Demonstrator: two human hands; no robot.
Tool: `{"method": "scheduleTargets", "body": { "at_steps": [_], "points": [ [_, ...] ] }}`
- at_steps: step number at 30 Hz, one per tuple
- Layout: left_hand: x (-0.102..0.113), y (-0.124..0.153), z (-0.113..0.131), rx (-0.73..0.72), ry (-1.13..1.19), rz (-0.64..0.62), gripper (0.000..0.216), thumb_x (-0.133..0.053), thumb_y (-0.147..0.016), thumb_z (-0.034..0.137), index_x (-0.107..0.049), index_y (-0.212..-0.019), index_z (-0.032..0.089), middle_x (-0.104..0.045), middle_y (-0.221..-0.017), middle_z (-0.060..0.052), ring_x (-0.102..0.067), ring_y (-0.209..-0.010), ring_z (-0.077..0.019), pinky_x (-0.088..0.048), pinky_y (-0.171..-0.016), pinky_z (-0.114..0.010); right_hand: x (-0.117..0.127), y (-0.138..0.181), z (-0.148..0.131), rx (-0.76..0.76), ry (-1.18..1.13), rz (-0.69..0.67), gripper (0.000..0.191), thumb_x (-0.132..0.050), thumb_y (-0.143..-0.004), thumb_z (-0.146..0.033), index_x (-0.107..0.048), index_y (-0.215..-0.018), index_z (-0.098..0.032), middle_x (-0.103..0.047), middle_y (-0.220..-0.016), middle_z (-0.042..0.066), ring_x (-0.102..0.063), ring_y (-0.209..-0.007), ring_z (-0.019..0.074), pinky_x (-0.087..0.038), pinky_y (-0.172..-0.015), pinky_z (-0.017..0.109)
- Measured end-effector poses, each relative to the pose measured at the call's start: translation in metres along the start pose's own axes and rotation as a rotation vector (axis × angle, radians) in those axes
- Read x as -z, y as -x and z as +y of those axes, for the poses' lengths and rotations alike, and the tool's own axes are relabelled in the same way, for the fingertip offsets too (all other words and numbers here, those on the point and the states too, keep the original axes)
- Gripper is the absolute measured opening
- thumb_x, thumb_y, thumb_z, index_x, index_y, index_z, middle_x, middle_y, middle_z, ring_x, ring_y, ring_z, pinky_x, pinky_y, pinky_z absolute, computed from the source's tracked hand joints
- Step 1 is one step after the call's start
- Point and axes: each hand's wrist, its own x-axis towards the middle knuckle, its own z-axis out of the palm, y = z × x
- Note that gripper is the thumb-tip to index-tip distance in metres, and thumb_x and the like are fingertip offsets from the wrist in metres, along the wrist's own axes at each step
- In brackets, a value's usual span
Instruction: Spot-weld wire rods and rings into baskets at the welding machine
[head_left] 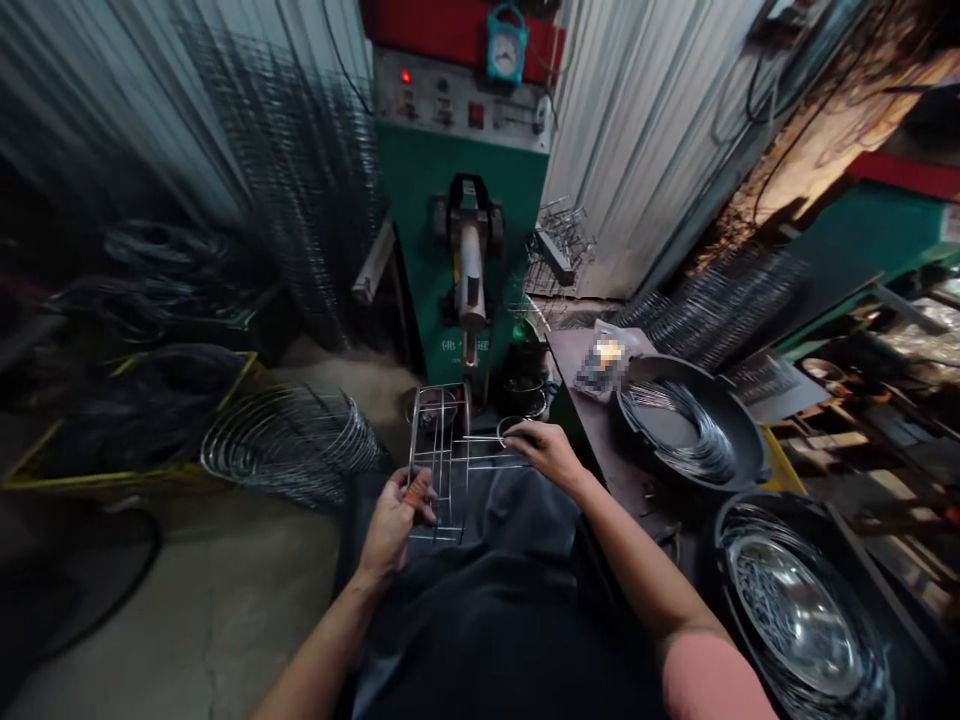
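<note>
My left hand (400,515) is closed on the left side of a wire rack (442,455), a slim metal frame with several crossbars, held above my lap. The rack's far end lies just below the electrode tip (471,352) of a green welding machine (405,160). To the right, my right hand (546,450) pinches a thin metal wire piece (484,438) with a small loop near the fingers. Its left end reaches the rack's right side; whether they touch I cannot tell.
On the right bench (592,410) stands a black pan (626,440) holding wire rings (675,430). Nearer me is a second black tub (724,600) with a shiny metal bowl (817,640) of small parts. Curved wire pieces (292,445) are heaped on the left floor, beside a yellow-edged crate (135,475).
</note>
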Motion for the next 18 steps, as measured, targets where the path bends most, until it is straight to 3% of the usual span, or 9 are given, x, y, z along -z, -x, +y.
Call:
{"method": "scheduleTargets", "body": {
  "at_steps": [5, 9, 12, 18],
  "points": [
    [0.01, -0.021, 0.017, 0.079, -0.042, -0.039, 0.066, -0.074, -0.057, 0.046, -0.044, -0.109, 0.018, -0.056, -0.078, 0.0, -0.056, -0.056, -0.0119, -0.043, -0.044, -0.022, -0.011, -0.009, 0.009, 0.027, 0.033, 0.063, 0.017, -0.057, -0.083, -0.035, -0.067, -0.081, -0.022, -0.069, -0.078, 0.002, -0.062, -0.074, 0.0148, -0.043, -0.068, 0.024],
    [0.004, -0.04, 0.029, 0.046, -0.07, -0.11, 0.071, -0.077, -0.056, 0.038, -0.04, -0.115, 0.019, -0.05, -0.069, 0.006, -0.039, -0.036, -0.0042, -0.032, -0.032, -0.019, -0.014, -0.024, 0.01, 0.009, 0.127, 0.012, 0.015, -0.058, -0.083, -0.034, -0.065, -0.077, -0.022, -0.069, -0.078, 0.002, -0.061, -0.075, 0.0152, -0.041, -0.071, 0.025],
    [-0.005, -0.051, 0.035, 0.02, -0.061, -0.186, 0.074, -0.078, -0.055, 0.034, -0.039, -0.116, 0.021, -0.05, -0.07, 0.007, -0.036, -0.034, -0.0032, -0.033, -0.031, -0.02, -0.013, -0.037, 0.015, -0.067, 0.094, 0.027, 0.016, -0.056, -0.083, -0.033, -0.065, -0.075, -0.021, -0.068, -0.074, 0.001, -0.061, -0.071, 0.0148, -0.041, -0.067, 0.024],
    [-0.022, -0.078, 0.046, -0.036, 0.09, -0.102, 0.069, -0.079, -0.053, 0.034, -0.043, -0.11, 0.019, -0.047, -0.063, 0.009, -0.035, -0.035, -0.0032, -0.032, -0.031, -0.019, -0.012, -0.066, 0.034, -0.131, -0.013, 0.139, 0.026, -0.054, -0.081, -0.042, -0.065, -0.07, -0.021, -0.066, -0.073, 0.001, -0.059, -0.07, 0.0163, -0.042, -0.067, 0.026]
  ]
}}
